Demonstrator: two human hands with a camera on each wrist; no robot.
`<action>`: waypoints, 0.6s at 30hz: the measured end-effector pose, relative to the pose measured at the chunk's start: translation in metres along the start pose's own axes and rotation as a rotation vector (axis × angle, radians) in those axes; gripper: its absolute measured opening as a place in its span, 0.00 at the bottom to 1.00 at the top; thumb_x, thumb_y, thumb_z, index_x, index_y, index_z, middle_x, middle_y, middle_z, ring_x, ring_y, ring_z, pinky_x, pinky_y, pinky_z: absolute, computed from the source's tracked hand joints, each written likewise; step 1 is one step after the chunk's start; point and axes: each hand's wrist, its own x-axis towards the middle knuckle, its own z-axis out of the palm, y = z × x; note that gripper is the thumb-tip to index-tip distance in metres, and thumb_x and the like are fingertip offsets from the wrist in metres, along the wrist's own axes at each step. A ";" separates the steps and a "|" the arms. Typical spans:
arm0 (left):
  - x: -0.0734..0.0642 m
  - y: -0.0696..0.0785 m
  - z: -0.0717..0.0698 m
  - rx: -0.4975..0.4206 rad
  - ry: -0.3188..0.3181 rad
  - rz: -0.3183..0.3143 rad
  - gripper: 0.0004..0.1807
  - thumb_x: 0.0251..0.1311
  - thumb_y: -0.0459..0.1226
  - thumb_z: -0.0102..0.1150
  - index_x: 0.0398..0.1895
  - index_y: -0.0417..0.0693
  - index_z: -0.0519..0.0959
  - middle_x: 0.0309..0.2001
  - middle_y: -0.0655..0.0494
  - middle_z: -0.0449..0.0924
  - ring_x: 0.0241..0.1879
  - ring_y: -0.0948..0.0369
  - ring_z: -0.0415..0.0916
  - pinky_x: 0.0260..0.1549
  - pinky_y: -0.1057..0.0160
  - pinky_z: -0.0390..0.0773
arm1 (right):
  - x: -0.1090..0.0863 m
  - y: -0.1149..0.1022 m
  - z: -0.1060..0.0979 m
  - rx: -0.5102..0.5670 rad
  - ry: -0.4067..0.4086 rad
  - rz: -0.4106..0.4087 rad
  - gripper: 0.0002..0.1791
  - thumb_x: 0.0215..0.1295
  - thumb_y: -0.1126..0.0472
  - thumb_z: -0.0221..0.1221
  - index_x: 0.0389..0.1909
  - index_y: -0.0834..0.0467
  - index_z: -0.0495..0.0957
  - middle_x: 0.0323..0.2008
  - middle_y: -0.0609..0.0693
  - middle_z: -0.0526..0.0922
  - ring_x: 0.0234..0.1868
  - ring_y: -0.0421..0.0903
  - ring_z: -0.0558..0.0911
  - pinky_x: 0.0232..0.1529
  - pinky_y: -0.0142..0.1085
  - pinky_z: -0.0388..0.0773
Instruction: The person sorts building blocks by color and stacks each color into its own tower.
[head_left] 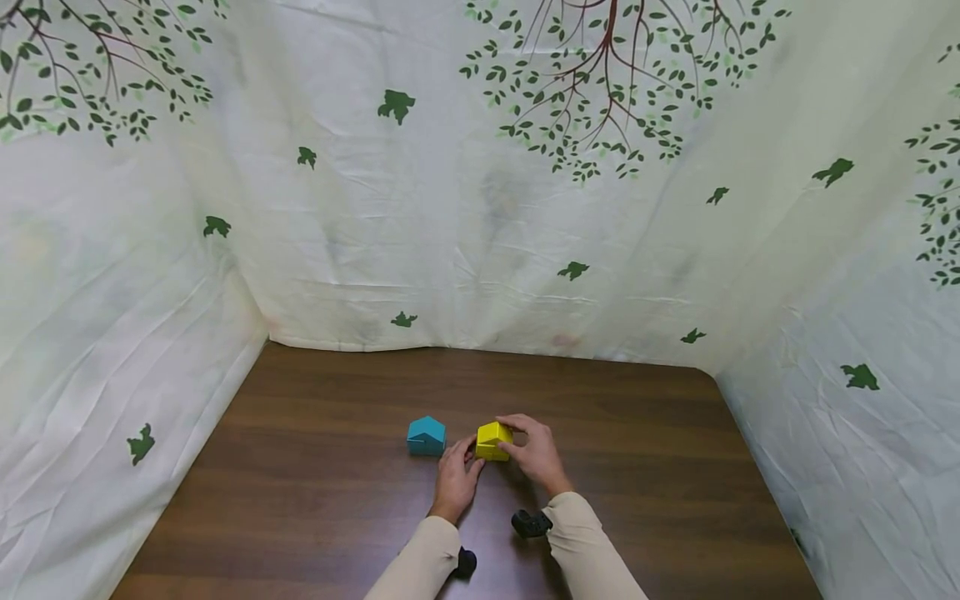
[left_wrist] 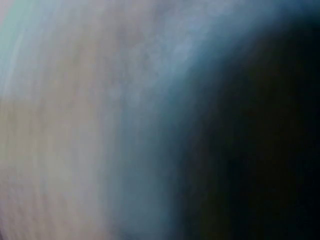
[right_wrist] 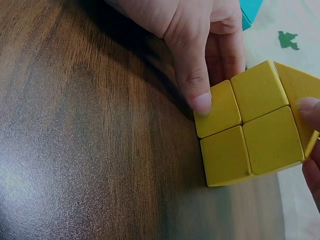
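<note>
Yellow cubes (right_wrist: 274, 146) stand two by two in a block on the table, with a yellow triangular block (right_wrist: 295, 86) on top like a roof. My left hand (head_left: 455, 482) grips the cubes from the left, its thumb on the face of a lower cube in the right wrist view. From the right, my right hand (head_left: 537, 454) pinches the triangular block; only its fingertips (right_wrist: 311, 111) show at the edge of the right wrist view. Just left of my left hand sits a blue house-shaped stack (head_left: 426, 438). The left wrist view is too blurred to read.
The brown wooden table (head_left: 315, 483) ends at a white cloth (head_left: 465, 225) printed with leaves and birds, which hangs behind it and at both sides. A black wrist device (head_left: 531, 523) is worn on my right wrist, another (head_left: 466, 564) on the left.
</note>
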 end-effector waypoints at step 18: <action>-0.002 -0.004 -0.005 0.020 -0.067 0.020 0.29 0.59 0.34 0.64 0.64 0.36 0.70 0.61 0.43 0.73 0.53 0.48 0.72 0.55 0.48 0.71 | 0.000 0.004 -0.001 0.035 -0.025 0.051 0.24 0.54 0.67 0.69 0.53 0.62 0.79 0.51 0.57 0.82 0.52 0.56 0.79 0.53 0.53 0.74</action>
